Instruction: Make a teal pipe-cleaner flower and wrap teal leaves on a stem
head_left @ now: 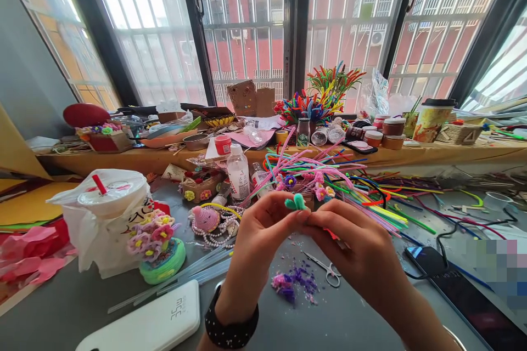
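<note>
My left hand point(263, 225) and my right hand point(349, 236) meet above the grey table. A small green pipe cleaner point(297, 202), bent into loops, is pinched at the fingertips of my left hand. The fingers of my right hand close at its lower end, so both hands grip it. Below them lie purple and pink fuzz clippings point(297, 283). Small scissors point(327, 270) rest beside the clippings, apart from both hands. Behind my fingertips spreads a heap of pipe cleaners point(317, 167) in pink, green, yellow and other colours.
On the left stand a bagged drink cup point(109, 214), a pot of fuzzy flowers point(162, 263) and a white power bank point(144, 321). A phone point(453, 296) with a cable lies right. Bottles point(237, 173) and a beaded strand point(218, 236) sit beyond. The crowded sill point(164, 162) runs along the window.
</note>
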The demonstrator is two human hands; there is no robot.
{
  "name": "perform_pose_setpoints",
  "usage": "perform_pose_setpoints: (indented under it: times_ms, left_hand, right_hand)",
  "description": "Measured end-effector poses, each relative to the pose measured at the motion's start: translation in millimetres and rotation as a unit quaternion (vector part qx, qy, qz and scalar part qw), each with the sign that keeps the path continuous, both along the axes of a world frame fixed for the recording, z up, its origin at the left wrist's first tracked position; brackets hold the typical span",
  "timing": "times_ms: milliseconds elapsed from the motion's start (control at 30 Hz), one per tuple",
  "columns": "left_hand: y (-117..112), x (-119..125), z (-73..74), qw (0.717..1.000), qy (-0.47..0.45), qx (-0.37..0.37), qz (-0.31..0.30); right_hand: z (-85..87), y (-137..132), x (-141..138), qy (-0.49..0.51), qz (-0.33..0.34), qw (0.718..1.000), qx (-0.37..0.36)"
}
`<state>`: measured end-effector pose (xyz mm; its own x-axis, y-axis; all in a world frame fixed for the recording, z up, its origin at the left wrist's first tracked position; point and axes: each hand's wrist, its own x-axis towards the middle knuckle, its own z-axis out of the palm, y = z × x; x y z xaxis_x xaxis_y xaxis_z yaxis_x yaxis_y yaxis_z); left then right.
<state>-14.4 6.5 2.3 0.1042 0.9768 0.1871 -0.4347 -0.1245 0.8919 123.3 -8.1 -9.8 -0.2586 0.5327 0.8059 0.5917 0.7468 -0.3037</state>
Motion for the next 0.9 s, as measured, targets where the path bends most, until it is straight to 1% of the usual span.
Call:
perform_pose_setpoints:
  times_ms: [100,167,267,333,400,467,533,700,900]
  left_hand:
    - [-0.9,2.7,0.8,0.999,-0.029,-0.016,0.017]
    - [-2.1,4.5,1.0,0.998,-0.054,-0.028,0.026]
    - [-4.0,6.2,0.1,0.996,-0.073,-0.044,0.028]
    - [-5.0,6.8,-0.6,0.996,-0.073,-0.043,0.027]
    - [-5.7,7.1,-0.6,0.997,-0.068,-0.042,0.019]
    - [-6.4,7.4,0.4,0.998,-0.054,-0.044,0.007]
    - [-7.2,7.9,1.9,0.998,-0.047,-0.043,0.004]
    - [-9.2,8.8,4.3,0.997,-0.066,-0.044,0.02]
    - [-10.0,6.7,4.0,0.996,-0.061,-0.057,0.006]
  right_hand:
    - [2.4,-2.8,-1.1,0.034,0.025,0.998,-0.037]
    - [3.5,-4.9,-3.4,0.059,0.029,0.997,-0.047]
    - [3.1,-7.5,-7.6,0.058,-0.001,0.998,-0.009]
    - [2.2,-8.7,-9.3,0.023,-0.039,0.998,0.049]
    - [1.7,-9.8,-9.5,-0.018,-0.07,0.991,0.109]
    - [2.2,-10.9,-8.6,-0.039,-0.089,0.985,0.145]
    - [3.2,-11.9,-7.7,-0.042,-0.103,0.982,0.15]
    - [3.8,-12.8,-8.2,-0.012,-0.137,0.979,0.151]
    - [0.7,-14.8,-8.5,0.013,-0.136,0.981,0.141]
